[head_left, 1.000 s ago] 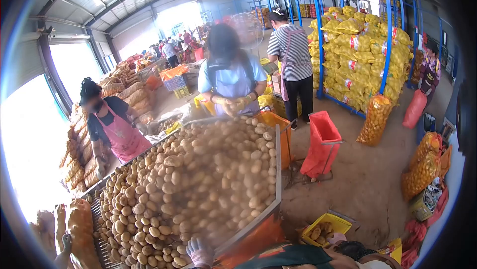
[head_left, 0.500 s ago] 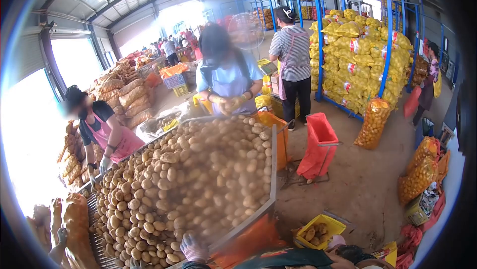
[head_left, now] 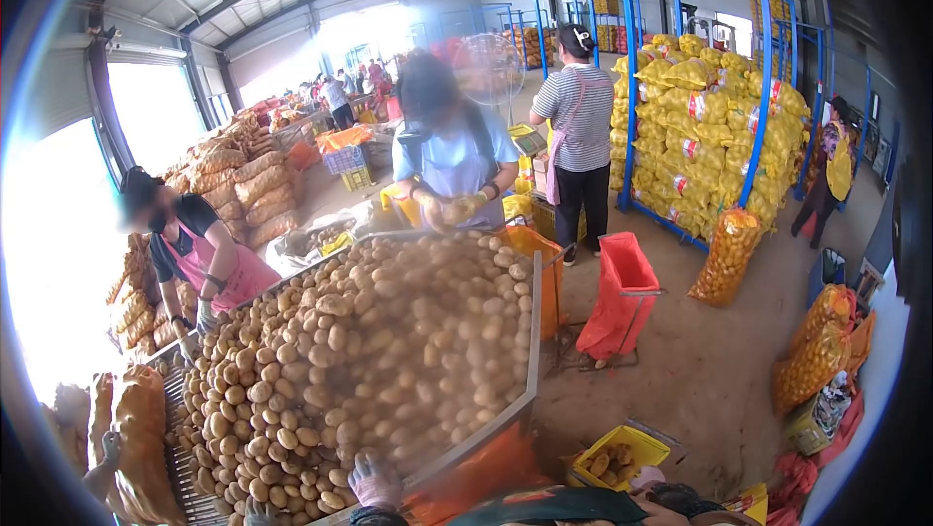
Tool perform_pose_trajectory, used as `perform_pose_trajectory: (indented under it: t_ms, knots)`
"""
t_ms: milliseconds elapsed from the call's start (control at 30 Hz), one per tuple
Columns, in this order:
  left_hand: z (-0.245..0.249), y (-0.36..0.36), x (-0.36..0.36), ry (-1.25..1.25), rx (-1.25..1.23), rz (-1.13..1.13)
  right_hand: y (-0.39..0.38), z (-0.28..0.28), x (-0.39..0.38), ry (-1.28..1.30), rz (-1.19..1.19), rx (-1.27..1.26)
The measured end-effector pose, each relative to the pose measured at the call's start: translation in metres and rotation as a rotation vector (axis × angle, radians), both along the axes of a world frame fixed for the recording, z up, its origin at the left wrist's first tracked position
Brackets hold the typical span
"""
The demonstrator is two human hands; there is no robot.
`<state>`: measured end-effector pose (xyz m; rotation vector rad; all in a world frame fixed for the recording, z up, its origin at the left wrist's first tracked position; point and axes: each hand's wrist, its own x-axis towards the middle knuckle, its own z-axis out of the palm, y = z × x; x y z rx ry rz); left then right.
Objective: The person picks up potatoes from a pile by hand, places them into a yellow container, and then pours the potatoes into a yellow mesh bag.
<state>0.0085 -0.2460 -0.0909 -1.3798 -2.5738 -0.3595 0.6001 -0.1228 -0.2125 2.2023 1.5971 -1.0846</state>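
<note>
A large heap of potatoes (head_left: 292, 380) fills a metal-edged sorting table in front of me. My right hand (head_left: 375, 482), in a pale glove with a dark sleeve, rests at the near edge of the heap, fingers spread against the potatoes. To its left, my gloved left hand (head_left: 260, 512) is partly cut off by the bottom of the view. Its visible fingers are apart, touching the nearest potatoes, and I make out nothing held in it. Metal slats (head_left: 187, 458) show along the table's left side.
Across the heap stands a person in light blue (head_left: 452, 161); another in a pink apron (head_left: 228, 263) reaches in from the left. A red bag on a stand (head_left: 614, 298), a yellow crate (head_left: 622, 456) with potatoes and a filled sack (head_left: 724, 259) are at the right. Another gloved hand (head_left: 107, 453) appears far left.
The view has shifted slightly. My hands stay at the near edge of the heap, with my right hand's fingers a little changed. The person at the far right has turned and moved.
</note>
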Motion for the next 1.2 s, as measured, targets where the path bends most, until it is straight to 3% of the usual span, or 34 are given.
perform_pose_trajectory:
  t_ms: [33, 133, 233, 333, 567, 833, 933, 1033, 1133, 1167, 1200]
  knots:
    - [0.001, 0.0, 0.0, -0.004, 0.003, -0.004, 0.001, 0.017, -0.008, -0.019, 0.022, -0.014]
    - [0.003, 0.001, 0.0, -0.023, 0.004, -0.004, 0.001, -0.006, -0.004, 0.005, 0.021, -0.032]
    - [0.006, 0.0, 0.001, -0.057, -0.013, 0.013, 0.004, 0.011, -0.011, -0.036, 0.034, -0.174]
    - [0.004, 0.0, -0.001, -0.038, 0.005, -0.007, -0.003, 0.035, -0.016, 0.005, 0.04, -0.137]
    - [0.017, 0.001, 0.003, -0.14, -0.035, 0.022, 0.0, 0.004, -0.004, -0.055, 0.071, -0.168]
    - [0.022, 0.001, 0.001, -0.281, -0.069, 0.032, 0.005, 0.019, -0.012, 0.002, 0.025, -0.255]
    - [0.005, -0.001, -0.002, -0.101, 0.012, 0.002, -0.001, 0.025, -0.014, 0.038, 0.166, -0.113]
    - [0.001, -0.003, -0.003, -0.048, 0.024, -0.005, 0.008, 0.016, -0.013, 0.012, 0.09, -0.282]
    - [0.008, -0.003, -0.001, -0.065, 0.043, -0.007, 0.01, 0.002, -0.01, 0.068, 0.144, -0.282]
    - [0.008, -0.003, -0.001, -0.069, 0.043, -0.008, 0.006, 0.02, -0.017, 0.115, 0.029, -0.289]
    - [0.008, -0.003, -0.001, -0.073, 0.043, -0.009, -0.001, 0.079, -0.041, 0.162, -0.086, -0.297]
